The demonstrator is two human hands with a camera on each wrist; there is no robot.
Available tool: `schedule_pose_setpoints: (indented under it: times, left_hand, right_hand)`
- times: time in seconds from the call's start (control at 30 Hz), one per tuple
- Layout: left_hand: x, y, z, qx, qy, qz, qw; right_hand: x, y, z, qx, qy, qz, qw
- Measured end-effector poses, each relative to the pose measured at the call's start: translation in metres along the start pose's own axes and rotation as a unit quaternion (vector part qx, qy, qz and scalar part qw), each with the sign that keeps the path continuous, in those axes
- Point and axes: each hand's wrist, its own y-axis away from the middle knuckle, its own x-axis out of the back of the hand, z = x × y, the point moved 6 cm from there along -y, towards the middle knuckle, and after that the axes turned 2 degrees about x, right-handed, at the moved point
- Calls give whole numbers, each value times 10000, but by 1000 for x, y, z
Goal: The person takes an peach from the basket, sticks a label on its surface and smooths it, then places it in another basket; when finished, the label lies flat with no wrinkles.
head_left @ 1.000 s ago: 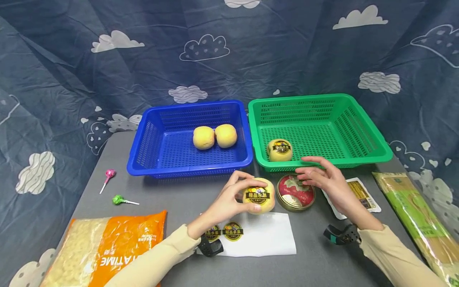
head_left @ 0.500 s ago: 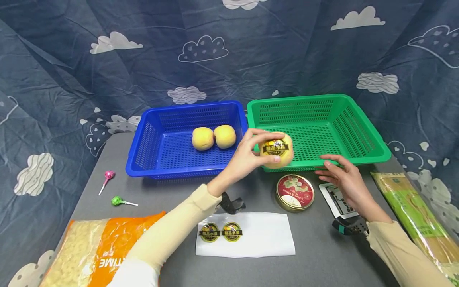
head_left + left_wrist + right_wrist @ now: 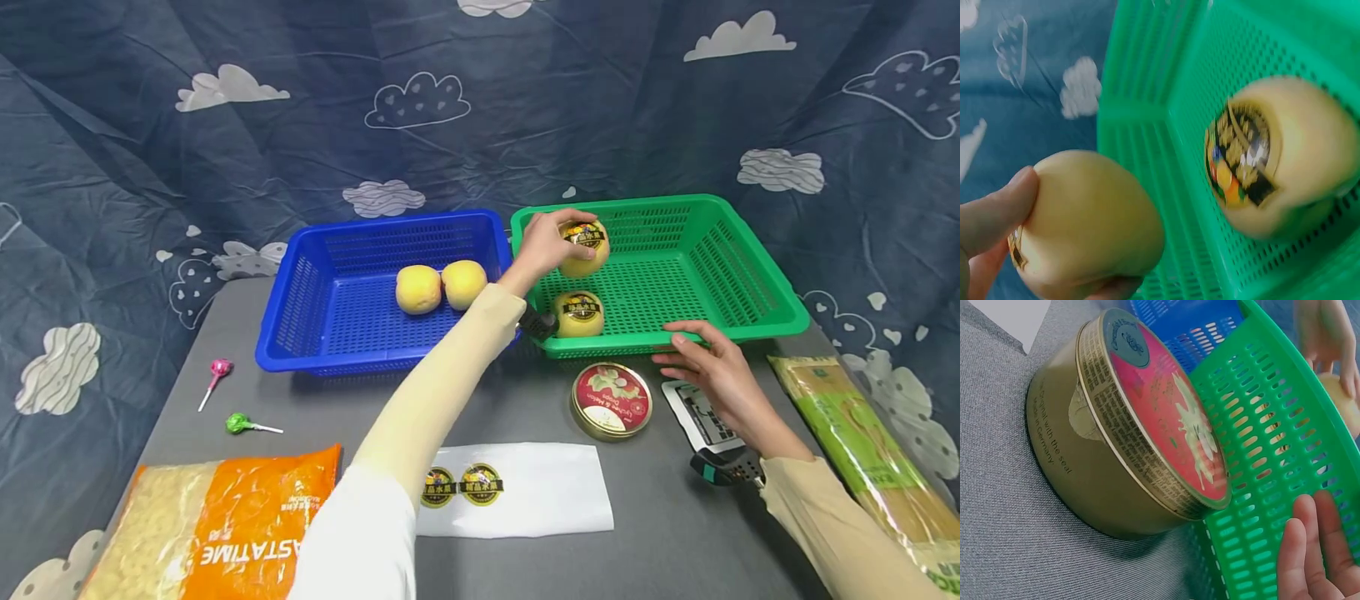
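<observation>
My left hand (image 3: 549, 245) holds a yellow peach (image 3: 587, 260) with a black-and-gold sticker, over the back left part of the green basket (image 3: 660, 340). In the left wrist view, thumb and fingers pinch this peach (image 3: 1094, 219) beside the basket wall. Another stickered peach (image 3: 579, 315) sits in the basket's front left corner. My right hand (image 3: 712, 367) has relaxed fingers, its fingertips right at the basket's front rim. Close to it on the table stands a round red-lidded candy tin (image 3: 612, 400), seen from the side in the right wrist view.
Two plain peaches (image 3: 418, 290) lie in the blue basket (image 3: 337, 363). In front is a white sheet (image 3: 555, 492) with two stickers. Around the table lie a pasta bag (image 3: 247, 517), two lollipops (image 3: 238, 423), a white-edged packet (image 3: 693, 412) and a long green package (image 3: 862, 442).
My left hand has carried the stickered peach from above the sheet, up and away, into the green basket's area. The right hand has shifted right, off the tin, to the basket's front rim.
</observation>
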Motion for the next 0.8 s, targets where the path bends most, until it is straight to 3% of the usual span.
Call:
schedule_pose_setpoints:
  times: [0.2, 0.5, 0.6, 0.7, 0.8]
  left_hand:
    - [-7, -16, -11, 282, -318, -124, 9990]
    - [-18, -14, -27, 908, -342, 169, 9951]
    - [-25, -13, -30, 1120, -641, 168, 9915]
    - [-33, -11, -33, 1358, -1167, -165, 9837]
    - [-39, -10, -33, 1429, -1552, -710, 9749]
  right_hand:
    - [0, -1, 2, 51, -77, -42, 9999]
    - [-2, 0, -1, -46, 26, 64, 10000]
    - [-1, 0, 0, -39, 47, 65, 10000]
    - [0, 0, 2, -37, 60, 55, 10000]
    - [0, 0, 3, -50, 95, 62, 9999]
